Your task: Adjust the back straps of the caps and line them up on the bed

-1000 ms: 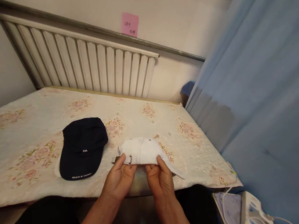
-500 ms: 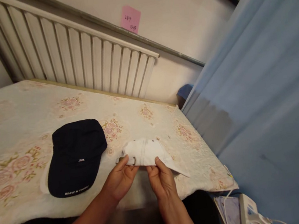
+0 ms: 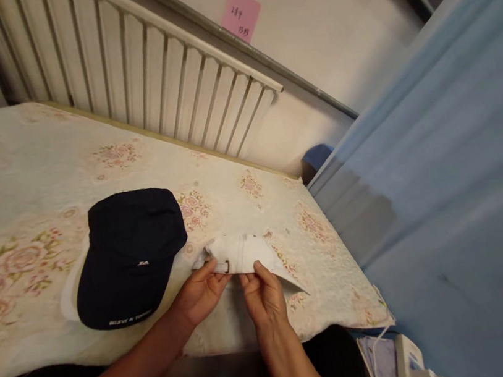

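1. Nearest to us, dark-clothed knees (image 3: 336, 360) at five and eight o'clock from the white cap, dial centred on it, twelve pointing away from the person.

2. And here are the hands! The left hand (image 3: 203, 295), coming in from eight, pinches the cap's strap (image 3: 220, 268), thumb on top, fingers tucked below; the small buckle (image 3: 227, 267) sits just beside the thumb.

3. The right hand (image 3: 264, 293), at six, grips the lower edge, thumb over, fingers under, mostly hidden.

4. Between them, the white cap (image 3: 251, 251) itself, over the near part of the bed, brim (image 3: 297, 288) slanting towards four. Whether it touches the cover, I can't tell.

5. Good handling here, I'd say: light thumbs, both pinches level, strap flat so the buckle doesn't twist, and no squeezing that would crease the soft crown or bend the brim.

6. At nine o'clock, just beside, the navy cap (image 3: 133, 249) lies on the flowered bed cover (image 3: 226, 173), a pale edge (image 3: 69, 295) showing past its left side.

7. Out between four and five, a white power strip (image 3: 409, 360); at three, the blue curtain (image 3: 450, 204).

8. Farthest: the radiator (image 3: 145, 66) at eleven, the pink note (image 3: 242, 14) at twelve.
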Demonstrator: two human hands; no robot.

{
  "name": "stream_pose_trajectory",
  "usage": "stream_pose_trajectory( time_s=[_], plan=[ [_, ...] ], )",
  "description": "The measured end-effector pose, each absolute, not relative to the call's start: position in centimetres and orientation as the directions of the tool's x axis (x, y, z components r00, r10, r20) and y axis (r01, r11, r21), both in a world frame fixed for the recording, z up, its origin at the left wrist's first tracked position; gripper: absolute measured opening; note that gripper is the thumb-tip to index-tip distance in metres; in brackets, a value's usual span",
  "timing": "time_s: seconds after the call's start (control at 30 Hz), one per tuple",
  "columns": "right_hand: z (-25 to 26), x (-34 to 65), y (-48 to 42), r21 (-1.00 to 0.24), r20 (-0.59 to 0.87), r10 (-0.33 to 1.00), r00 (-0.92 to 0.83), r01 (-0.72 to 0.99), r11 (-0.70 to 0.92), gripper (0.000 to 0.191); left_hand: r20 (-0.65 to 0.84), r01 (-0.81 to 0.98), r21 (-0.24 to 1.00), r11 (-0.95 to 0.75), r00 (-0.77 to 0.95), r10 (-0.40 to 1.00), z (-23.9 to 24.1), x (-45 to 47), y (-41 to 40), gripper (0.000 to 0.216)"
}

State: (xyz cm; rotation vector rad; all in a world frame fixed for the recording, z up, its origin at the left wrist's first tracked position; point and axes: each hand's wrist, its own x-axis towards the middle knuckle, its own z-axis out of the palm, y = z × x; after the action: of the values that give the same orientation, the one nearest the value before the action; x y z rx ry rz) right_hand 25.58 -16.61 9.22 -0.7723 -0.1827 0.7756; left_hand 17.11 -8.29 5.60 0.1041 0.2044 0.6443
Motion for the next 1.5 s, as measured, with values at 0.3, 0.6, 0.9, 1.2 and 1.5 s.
stream_pose_trajectory(
  time_s=[0.3,0.6,0.9,1.2,1.5],
  plan=[
    [8.3,24.7,-15.6,-0.769,-0.057,0.665,0.745,-0.457,0.446,0.046,-0.094,-0.628,0.138,0.766,0.761,0.641,6.3,16.4,-7.8,0.028],
    [8.2,22.5,-15.4,-0.792,-0.056,0.784,0.619,-0.505,0.342,0.040,-0.114,-0.599,0.124,0.791,0.783,0.611,5.5,16.3,-8.3,0.021],
    [7.5,22.5,-14.5,-0.812,-0.113,0.702,0.703,-0.473,0.343,0.034,-0.111,-0.578,0.158,0.801,0.795,0.596,5.3,15.9,-8.2,0.016],
    [9.1,24.3,-14.6,-0.840,-0.066,0.633,0.771,-0.385,0.382,0.027,0.063,-0.433,0.418,0.799,0.891,0.450,5.0,15.1,-8.7,0.016],
    [11.5,26.7,-15.0,-0.769,-0.103,0.586,0.804,-0.438,0.466,0.015,0.215,-0.080,0.976,-0.202,0.490,0.845,3.8,14.2,-11.0,0.021]
  ],
)
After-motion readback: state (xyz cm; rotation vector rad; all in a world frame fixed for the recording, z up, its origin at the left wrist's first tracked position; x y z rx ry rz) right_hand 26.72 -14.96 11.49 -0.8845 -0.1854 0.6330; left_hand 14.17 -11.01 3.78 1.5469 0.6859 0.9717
